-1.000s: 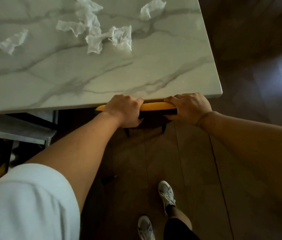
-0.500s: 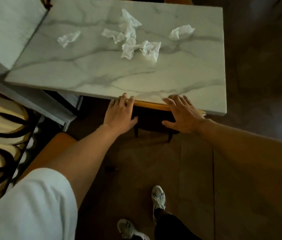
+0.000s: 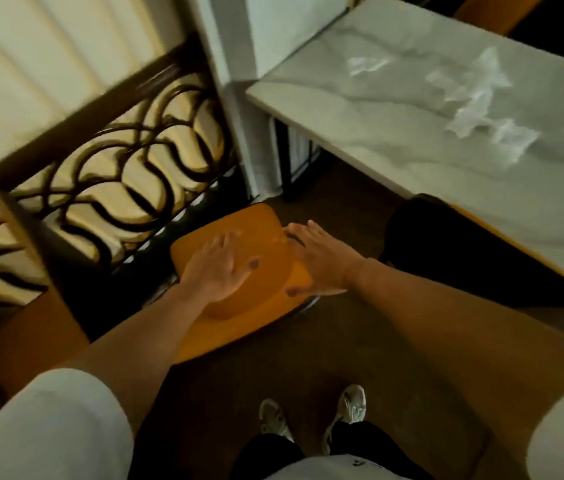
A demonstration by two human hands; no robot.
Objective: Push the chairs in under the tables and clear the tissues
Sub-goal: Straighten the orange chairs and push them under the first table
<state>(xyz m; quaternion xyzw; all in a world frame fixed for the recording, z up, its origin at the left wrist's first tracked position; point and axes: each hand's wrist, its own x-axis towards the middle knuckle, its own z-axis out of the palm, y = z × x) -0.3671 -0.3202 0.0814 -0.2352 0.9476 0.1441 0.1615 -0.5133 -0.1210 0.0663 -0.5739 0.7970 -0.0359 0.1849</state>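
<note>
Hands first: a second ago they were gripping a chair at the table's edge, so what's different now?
Both hands let go of the first chair, now tucked under the marble table, and moved left to a second orange chair standing out in the open. The left hand lies flat over its back and the right hand reaches its right edge, fingers spread. The view swung left too. The crumpled tissues lie on the table as before.

single head view, steep downward look, near orange chair [image 3: 239, 237], marble table [image 3: 412, 140] upper right.
</note>
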